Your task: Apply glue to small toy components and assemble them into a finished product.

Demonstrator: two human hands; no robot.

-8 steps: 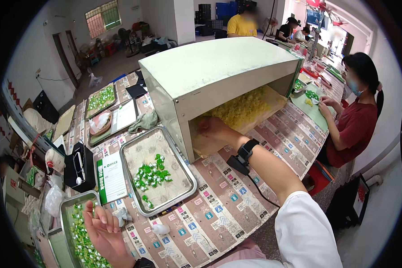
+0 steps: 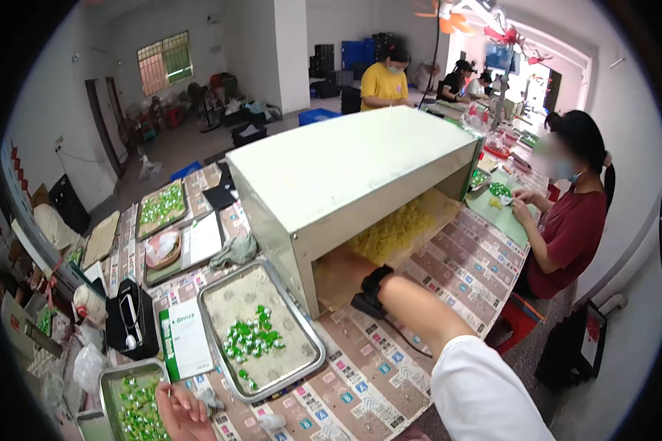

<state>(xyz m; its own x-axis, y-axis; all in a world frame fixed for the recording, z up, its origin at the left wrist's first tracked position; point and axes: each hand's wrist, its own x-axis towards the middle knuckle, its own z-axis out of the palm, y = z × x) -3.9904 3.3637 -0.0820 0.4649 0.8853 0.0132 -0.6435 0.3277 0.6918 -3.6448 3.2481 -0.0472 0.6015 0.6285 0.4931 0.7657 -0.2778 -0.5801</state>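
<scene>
My right hand [image 2: 337,269] reaches into the open front of a cream metal box [image 2: 346,165]. Shade and the box's side wall hide its fingers, so what they hold cannot be made out. Inside, behind that hand, lies a heap of small yellow pieces [image 2: 393,228] on a pale sheet. My left hand [image 2: 182,413] hovers low at the left, palm up, its fingers loosely bent and apart, with nothing visible in them. Beneath and beside it is a metal tray of green and white pieces [image 2: 136,411]. Another metal tray [image 2: 312,360] holds a cluster of green pieces [image 2: 254,338].
A notepad [image 2: 187,338] and a black holder [image 2: 132,316] stand left of the middle tray. A grey cloth [image 2: 234,250] lies behind it. More trays sit at the far left. At the right, a co-worker in a red shirt [image 2: 574,228] handles small green pieces.
My right hand has gone deeper into the box, from partly lit to shaded. The left hand is lower in the picture. The view has shifted, so the box and trays appear lower.
</scene>
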